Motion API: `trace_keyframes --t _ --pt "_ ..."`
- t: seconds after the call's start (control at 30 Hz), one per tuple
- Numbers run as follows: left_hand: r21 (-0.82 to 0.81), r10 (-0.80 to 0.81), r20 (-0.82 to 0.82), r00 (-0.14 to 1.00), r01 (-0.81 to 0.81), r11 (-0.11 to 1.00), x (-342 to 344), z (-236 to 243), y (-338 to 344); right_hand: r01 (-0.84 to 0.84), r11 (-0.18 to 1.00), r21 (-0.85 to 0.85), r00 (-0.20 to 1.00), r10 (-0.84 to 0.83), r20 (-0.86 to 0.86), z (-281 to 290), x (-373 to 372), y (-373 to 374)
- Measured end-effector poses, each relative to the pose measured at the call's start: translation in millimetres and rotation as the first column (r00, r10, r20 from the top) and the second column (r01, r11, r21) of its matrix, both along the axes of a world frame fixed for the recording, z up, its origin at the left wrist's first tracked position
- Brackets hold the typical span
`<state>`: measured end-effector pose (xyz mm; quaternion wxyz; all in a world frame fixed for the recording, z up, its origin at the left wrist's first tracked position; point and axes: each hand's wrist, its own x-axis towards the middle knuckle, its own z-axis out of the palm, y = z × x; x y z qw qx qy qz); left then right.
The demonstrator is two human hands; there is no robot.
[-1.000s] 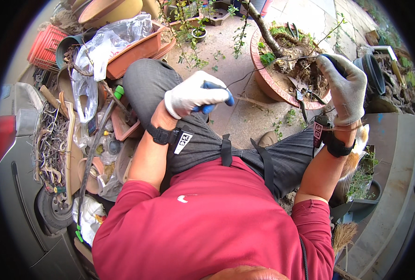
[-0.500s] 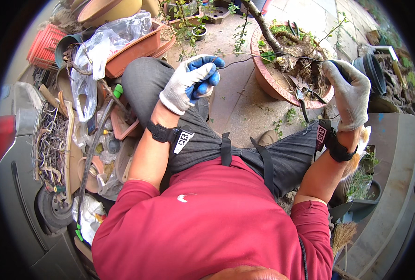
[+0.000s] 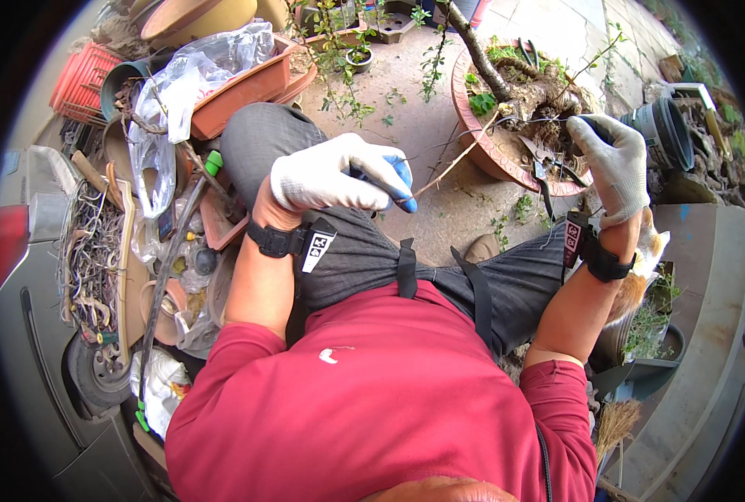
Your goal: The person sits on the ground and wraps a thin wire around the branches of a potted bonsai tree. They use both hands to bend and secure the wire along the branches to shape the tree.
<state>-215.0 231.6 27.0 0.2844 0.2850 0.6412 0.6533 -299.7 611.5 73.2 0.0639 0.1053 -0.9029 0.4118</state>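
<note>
My left hand, in a white glove with blue fingertips, is closed, palm turned down. A thin brown twig runs up and right from its fingertips toward the potted tree. A fine, slightly curved wire stretches between both hands, faint against the background. My right hand, in a whitish glove, pinches the wire's other end beside the pot's right rim. The tree's thick trunk and knotted roots stand in a round terracotta pot. Pliers or cutters with dark handles rest on its near rim.
An orange-and-white cat sits beyond my right forearm. Dark plastic pots lie at right. On the left are a rectangular planter with plastic bags, a bundle of tangled wires and a red crate. Leafy stems hang at the top.
My left hand has turned palm down and dropped slightly; the twig now shows at its fingertips. My right hand has shifted a little left. The cat shows more.
</note>
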Motion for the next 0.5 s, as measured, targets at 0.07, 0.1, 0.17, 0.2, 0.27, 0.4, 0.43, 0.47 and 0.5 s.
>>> trace_keyframes --t 0.07,0.1,0.17,0.2,0.27,0.4,0.43,0.47,0.5 --pt "-0.066 -0.034 -0.139 0.990 0.025 0.997 -2 6 3 -0.007 1.000 -0.005 1.000 0.007 -0.016 0 0 -1" --pt "-0.066 0.026 -0.148 0.989 -0.036 0.997 0 8 4 -0.007 1.000 0.004 1.000 0.007 -0.024 1 0 -1" --pt "-0.012 0.103 -0.006 0.995 -0.103 0.995 4 11 4 0.006 0.999 -0.040 1.000 -0.006 0.018 2 1 0" --pt "0.001 0.140 0.069 0.988 -0.141 0.990 6 12 3 0.008 0.998 -0.059 1.000 -0.007 0.030 2 2 0" --pt "0.075 0.043 -0.005 0.999 -0.043 0.996 7 12 3 -0.006 0.997 -0.083 1.000 0.007 0.005 3 2 -1" --pt "-0.016 0.028 0.004 1.000 -0.028 0.999 7 11 6 0.033 0.998 -0.062 0.999 -0.034 -0.016 4 -1 -2" --pt "-0.081 0.109 -0.033 0.993 -0.112 0.990 5 10 8 0.038 0.998 -0.053 0.998 -0.040 -0.041 3 -2 -2" --pt "-0.130 0.179 -0.076 0.981 -0.187 0.974 4 9 12 0.043 0.998 -0.044 0.997 -0.046 -0.064 4 -3 -1" --pt "-0.253 0.195 -0.108 0.975 -0.217 0.943 3 9 13 0.048 0.998 -0.035 0.995 -0.051 -0.084 3 -3 -1"
